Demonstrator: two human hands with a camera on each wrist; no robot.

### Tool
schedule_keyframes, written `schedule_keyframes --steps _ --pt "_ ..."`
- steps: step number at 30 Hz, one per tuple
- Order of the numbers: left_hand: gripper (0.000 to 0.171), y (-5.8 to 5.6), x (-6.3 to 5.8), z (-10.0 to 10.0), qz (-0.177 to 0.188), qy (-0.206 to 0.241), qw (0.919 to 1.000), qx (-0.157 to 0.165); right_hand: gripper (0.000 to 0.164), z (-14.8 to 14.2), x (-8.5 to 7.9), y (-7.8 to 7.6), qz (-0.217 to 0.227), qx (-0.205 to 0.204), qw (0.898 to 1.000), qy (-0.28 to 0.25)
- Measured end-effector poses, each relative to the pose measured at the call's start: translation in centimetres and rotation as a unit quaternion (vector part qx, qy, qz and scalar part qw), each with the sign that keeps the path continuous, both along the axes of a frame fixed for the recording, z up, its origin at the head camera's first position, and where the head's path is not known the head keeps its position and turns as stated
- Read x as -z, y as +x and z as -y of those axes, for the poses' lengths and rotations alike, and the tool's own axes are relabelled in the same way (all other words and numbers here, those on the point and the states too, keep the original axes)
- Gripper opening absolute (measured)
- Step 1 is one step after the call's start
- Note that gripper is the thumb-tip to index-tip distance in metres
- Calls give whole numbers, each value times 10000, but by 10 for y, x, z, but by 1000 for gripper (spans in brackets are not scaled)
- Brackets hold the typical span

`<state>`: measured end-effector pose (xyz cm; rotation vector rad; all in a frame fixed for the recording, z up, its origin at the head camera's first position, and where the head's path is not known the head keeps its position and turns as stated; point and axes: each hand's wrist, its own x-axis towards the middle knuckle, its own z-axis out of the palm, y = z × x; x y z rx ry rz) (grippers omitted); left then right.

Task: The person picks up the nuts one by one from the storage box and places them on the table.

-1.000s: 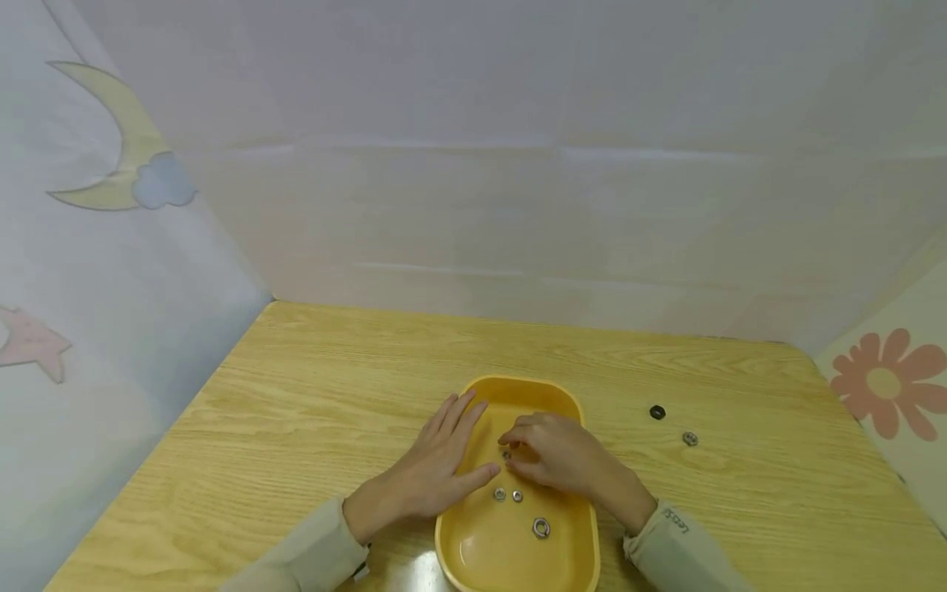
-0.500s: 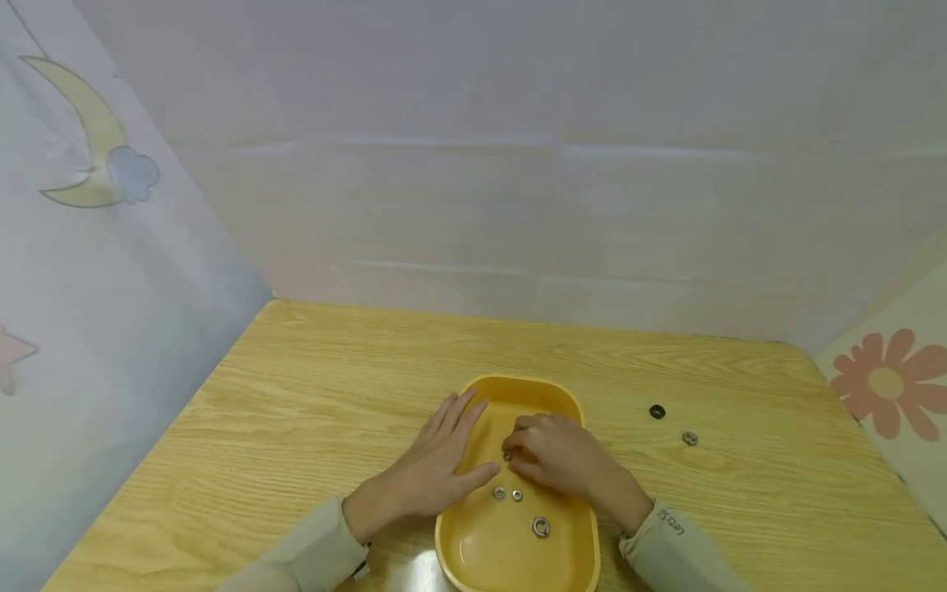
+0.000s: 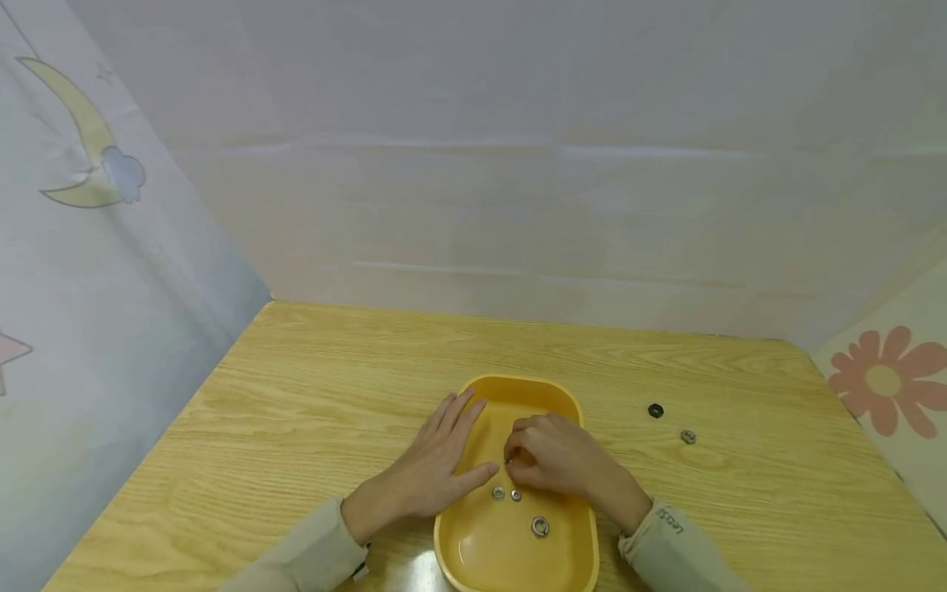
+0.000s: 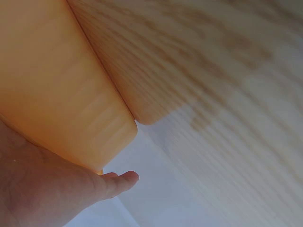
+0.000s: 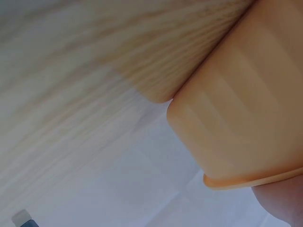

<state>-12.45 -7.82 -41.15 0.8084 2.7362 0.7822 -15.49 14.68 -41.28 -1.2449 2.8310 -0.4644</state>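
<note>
A yellow plastic tray (image 3: 503, 567) stands on the wooden table. My left hand (image 3: 440, 464) rests over its left rim, fingers straight and thumb reaching inside. Within the tray, my right hand (image 3: 553, 454) pinches a small nut (image 3: 508, 461) between thumb and curled fingertips; most of that nut is hidden. Nearer to me lie two small metal nuts (image 3: 499, 493) side by side and a larger nut (image 3: 540, 526). In the left wrist view the left hand (image 4: 52, 189) lies against the tray's outer wall (image 4: 71, 85). The right wrist view shows the opposite wall (image 5: 236, 109) and a bit of the right hand (image 5: 281, 201).
On the table (image 3: 333, 370) right of the tray lie a black nut (image 3: 655, 410) and a silver nut (image 3: 689, 437). A pale curtain (image 3: 473, 205) closes off the back. Decorated sheets hang at left and right.
My right thumb and fingertips have closed round the small nut, which now shows less. The left hand and the other nuts stay in place.
</note>
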Motion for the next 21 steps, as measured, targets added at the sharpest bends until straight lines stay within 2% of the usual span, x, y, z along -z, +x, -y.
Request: schedule_keyframes --steps 5,14,17,21 --pt "81 0 0 0 0 -1 10000 13 2 -1 -1 1 244 55 9989 -397" --pt "83 0 1 1 10 14 10000 30 9 -2 -2 2 469 31 9965 -698" --pt "82 0 2 1 4 6 10000 20 6 -3 -2 3 453 5 9960 -774" --pt "81 0 2 1 -37 -21 10000 2 15 -2 -3 4 221 -25 9966 -793"
